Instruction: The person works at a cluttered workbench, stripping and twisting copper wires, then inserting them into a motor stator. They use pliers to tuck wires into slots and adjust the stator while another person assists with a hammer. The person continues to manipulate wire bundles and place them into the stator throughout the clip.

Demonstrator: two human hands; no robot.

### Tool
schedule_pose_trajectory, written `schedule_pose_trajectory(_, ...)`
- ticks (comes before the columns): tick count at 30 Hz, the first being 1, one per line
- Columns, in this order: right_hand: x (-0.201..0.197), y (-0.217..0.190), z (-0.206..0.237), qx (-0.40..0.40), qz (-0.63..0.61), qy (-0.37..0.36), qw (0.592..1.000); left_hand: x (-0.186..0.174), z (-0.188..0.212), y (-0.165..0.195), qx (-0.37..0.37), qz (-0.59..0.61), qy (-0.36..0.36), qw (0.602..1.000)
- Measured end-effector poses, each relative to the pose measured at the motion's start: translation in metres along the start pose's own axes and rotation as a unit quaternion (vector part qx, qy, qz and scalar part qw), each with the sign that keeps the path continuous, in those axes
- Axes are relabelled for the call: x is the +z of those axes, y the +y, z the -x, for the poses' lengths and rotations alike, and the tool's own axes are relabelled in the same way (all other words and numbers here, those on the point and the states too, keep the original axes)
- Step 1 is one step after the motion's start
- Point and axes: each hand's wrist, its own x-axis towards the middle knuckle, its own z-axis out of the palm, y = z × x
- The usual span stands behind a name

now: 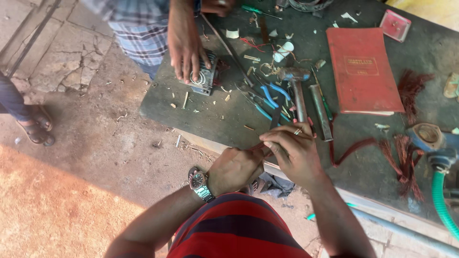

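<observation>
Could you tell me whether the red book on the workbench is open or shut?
Shut: the red book lies flat, its cover up and no pages spread.

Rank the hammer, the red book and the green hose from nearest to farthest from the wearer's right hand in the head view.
1. Hammer, just above the right hand on the bench.
2. Red book, farther up and to the right.
3. Green hose, at the far right edge.

Warm sun is shining on the dusty brown dirt floor (71, 200). Cracked grey stone slabs (67, 57) are lying beside the dark worktable (191, 112).
</observation>
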Motion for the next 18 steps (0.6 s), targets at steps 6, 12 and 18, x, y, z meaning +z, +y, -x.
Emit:
schedule_pose_trajectory(6,0.013,0.04,0.009,0.247,-0.231,-0.213,0.917,0.007,0.003,-0.002,-0.005,-0.079,-0.126,0.989)
schedule_pose_trajectory(12,0.023,0.086,0.03,0.374,-0.54,-0.273,0.703,0.011,0.012,-0.016,0.099,-0.036,0.003,0.994)
schedule_pose_trajectory(18,0.03,0.055,0.048,0.239,-0.462,-0.094,0.849,0.015,0.013,-0.023,-0.042,0.084,0.09,0.992)
